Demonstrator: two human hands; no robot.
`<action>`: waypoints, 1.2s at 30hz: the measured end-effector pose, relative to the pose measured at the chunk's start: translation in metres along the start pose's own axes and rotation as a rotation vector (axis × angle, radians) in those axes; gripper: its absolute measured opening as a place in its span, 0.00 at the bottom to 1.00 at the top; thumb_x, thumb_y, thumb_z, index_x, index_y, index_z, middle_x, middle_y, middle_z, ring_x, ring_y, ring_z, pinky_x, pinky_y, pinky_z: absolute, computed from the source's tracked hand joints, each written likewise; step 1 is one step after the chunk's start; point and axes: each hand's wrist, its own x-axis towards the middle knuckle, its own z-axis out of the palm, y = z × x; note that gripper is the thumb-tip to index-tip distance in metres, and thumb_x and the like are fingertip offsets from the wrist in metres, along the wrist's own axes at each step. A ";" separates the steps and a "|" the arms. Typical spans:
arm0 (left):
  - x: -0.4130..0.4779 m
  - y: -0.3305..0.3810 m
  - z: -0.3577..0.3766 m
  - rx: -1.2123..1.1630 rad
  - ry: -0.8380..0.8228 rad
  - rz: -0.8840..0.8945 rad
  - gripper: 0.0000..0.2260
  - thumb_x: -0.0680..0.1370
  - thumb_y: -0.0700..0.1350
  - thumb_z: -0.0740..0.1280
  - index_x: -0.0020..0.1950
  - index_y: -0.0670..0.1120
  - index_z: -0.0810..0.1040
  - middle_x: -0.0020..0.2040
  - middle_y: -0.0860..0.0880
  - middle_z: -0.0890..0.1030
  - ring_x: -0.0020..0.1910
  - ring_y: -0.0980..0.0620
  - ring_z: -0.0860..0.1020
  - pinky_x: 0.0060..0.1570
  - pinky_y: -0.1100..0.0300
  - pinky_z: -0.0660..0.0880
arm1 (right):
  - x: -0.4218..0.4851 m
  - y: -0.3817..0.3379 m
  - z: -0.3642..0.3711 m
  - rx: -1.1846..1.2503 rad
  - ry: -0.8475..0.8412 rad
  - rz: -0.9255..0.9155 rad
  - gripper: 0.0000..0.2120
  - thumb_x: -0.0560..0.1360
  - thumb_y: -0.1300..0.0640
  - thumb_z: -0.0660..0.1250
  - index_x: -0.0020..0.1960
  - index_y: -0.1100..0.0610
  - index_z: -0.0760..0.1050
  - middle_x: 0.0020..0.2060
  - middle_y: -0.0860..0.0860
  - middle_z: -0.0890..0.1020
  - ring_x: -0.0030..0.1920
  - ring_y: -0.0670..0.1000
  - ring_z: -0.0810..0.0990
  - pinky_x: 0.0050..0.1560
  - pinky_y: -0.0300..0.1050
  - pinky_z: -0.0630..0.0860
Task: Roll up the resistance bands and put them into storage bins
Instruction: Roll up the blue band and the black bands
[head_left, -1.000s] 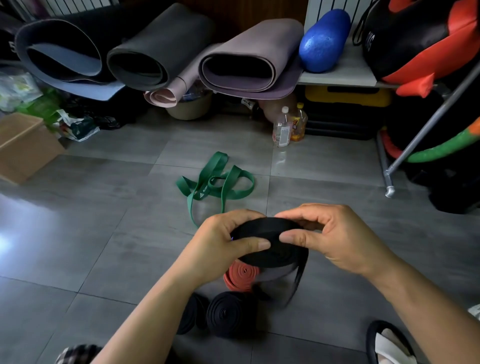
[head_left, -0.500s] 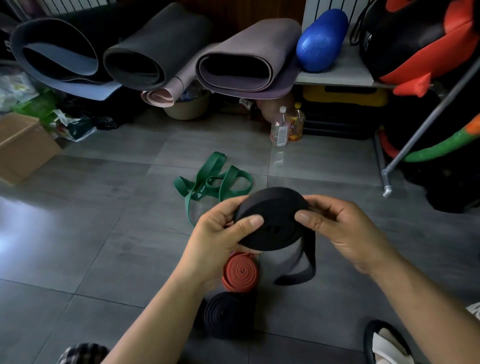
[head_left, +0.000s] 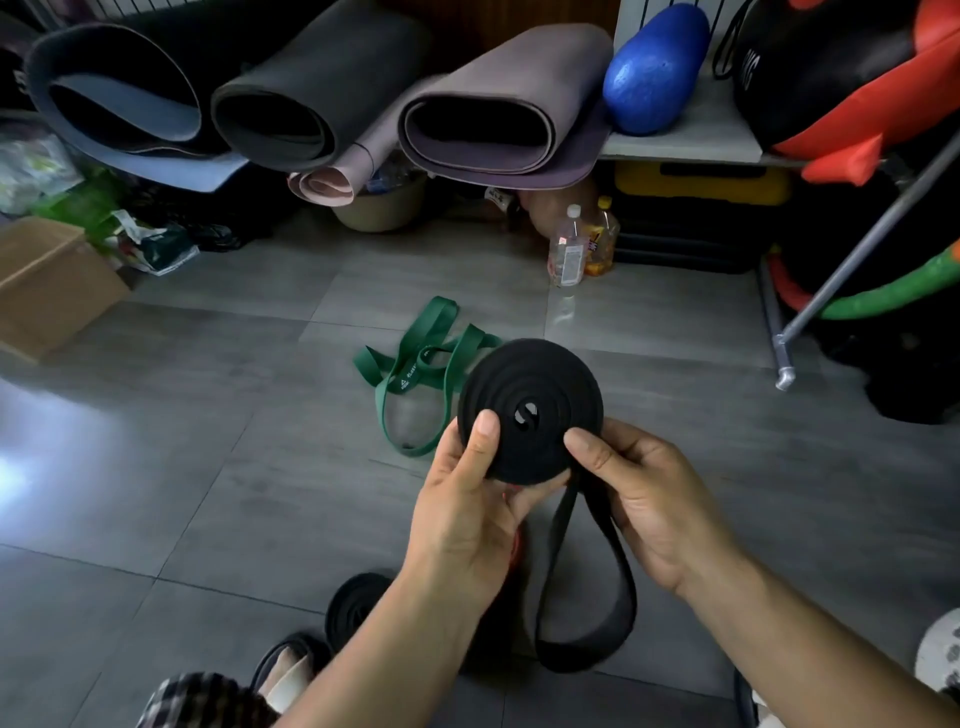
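The black band (head_left: 530, 410), mostly coiled (a loose loop hangs below), is gripped between left hand (head_left: 462, 525) and right hand (head_left: 649, 499), thumbs on its face. Beyond the hands a green band (head_left: 421, 364) sprawls on the grey tiled floor (head_left: 208, 441), rolled mats (head_left: 322, 78) stacked farther off.

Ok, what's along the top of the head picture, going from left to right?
Black-and-blue mat → dark grey mat → purple mat → blue roller → black-and-red bag.

A grey tiled floor (head_left: 208, 493) shows glare at its left edge, with rolled mats (head_left: 322, 88) along its far edge, a cardboard box (head_left: 47, 280) far left and a pale shelf (head_left: 691, 140) far right.
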 end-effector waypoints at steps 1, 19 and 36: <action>0.000 0.001 -0.002 0.026 0.002 -0.005 0.17 0.71 0.45 0.64 0.60 0.44 0.74 0.53 0.42 0.82 0.46 0.45 0.82 0.42 0.51 0.81 | 0.000 0.000 0.000 -0.040 0.002 -0.001 0.13 0.64 0.62 0.66 0.48 0.63 0.79 0.40 0.54 0.85 0.41 0.49 0.84 0.39 0.36 0.79; -0.002 0.030 -0.018 0.569 -0.045 0.113 0.13 0.69 0.39 0.67 0.52 0.39 0.77 0.43 0.44 0.83 0.39 0.50 0.82 0.37 0.56 0.81 | 0.009 -0.025 -0.005 -0.332 -0.050 -0.055 0.13 0.63 0.55 0.67 0.46 0.57 0.80 0.39 0.49 0.85 0.42 0.45 0.83 0.43 0.33 0.78; -0.004 0.034 -0.040 0.935 -0.064 0.028 0.19 0.74 0.37 0.67 0.64 0.48 0.71 0.57 0.47 0.78 0.49 0.48 0.80 0.49 0.50 0.80 | 0.009 -0.014 -0.003 -0.555 -0.082 -0.099 0.09 0.70 0.65 0.68 0.46 0.53 0.79 0.40 0.45 0.85 0.43 0.42 0.82 0.46 0.32 0.77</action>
